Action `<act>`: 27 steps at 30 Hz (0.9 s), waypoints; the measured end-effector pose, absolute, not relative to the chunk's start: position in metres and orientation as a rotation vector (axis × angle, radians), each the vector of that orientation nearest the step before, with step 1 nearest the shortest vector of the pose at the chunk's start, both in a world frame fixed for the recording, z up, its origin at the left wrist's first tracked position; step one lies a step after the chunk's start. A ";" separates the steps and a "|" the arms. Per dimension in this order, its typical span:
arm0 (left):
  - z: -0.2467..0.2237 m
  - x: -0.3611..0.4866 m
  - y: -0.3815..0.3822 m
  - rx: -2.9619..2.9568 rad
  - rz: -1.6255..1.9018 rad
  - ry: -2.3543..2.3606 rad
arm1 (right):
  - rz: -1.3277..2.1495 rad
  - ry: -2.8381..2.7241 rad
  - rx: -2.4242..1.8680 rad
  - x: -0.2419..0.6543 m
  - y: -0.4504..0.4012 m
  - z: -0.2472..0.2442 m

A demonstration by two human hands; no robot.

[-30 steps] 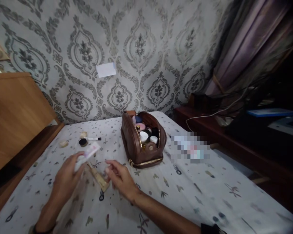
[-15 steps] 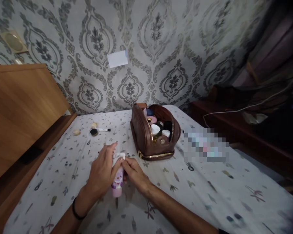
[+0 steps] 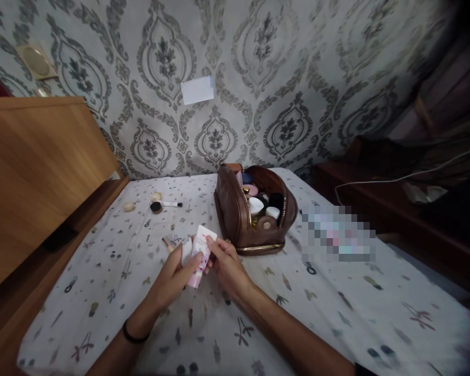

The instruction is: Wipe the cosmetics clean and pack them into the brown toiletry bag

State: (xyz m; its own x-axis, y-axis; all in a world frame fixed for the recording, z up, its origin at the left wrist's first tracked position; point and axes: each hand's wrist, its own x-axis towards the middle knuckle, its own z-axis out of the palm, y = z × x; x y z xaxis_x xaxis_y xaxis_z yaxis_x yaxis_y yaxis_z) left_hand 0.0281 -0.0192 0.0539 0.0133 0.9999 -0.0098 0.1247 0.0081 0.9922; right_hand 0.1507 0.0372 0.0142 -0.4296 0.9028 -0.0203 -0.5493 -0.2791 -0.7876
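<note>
A white and pink tube [image 3: 204,239] is held in front of me, its pink end pointing down toward me. My left hand [image 3: 174,274] grips it from the left with the thumb across it, together with a white item beside the tube whose shape is partly hidden. Pinched on the tube's right edge are the fingers of my right hand [image 3: 229,265]. Just behind the right hand stands a brown leather bag [image 3: 258,237], unzipped, with white-lidded jars and other cosmetics inside.
On the patterned white sheet [image 3: 113,313], a white-handled brush [image 3: 170,204], a dark round item [image 3: 155,208] and small cream-coloured pieces [image 3: 129,207] lie at the back left. A wooden cabinet [image 3: 43,183] borders the left. A blurred patch covers something right of the bag.
The tube has tilted, its white end now further up and right. More of the white item in my left hand shows. The view has shifted slightly left.
</note>
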 end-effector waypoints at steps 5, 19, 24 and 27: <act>0.045 0.023 -0.036 1.310 1.064 1.377 | 1.775 -0.906 -0.659 0.149 0.040 0.009; -0.003 0.043 -0.033 2.499 0.881 1.927 | 2.116 -0.678 -0.613 0.140 0.020 0.012; 0.012 0.031 -0.013 2.421 0.949 1.846 | 2.145 -0.757 -0.516 0.139 0.020 0.011; 0.024 0.023 0.004 2.254 1.131 1.772 | 2.099 -0.797 -0.470 0.137 0.020 0.007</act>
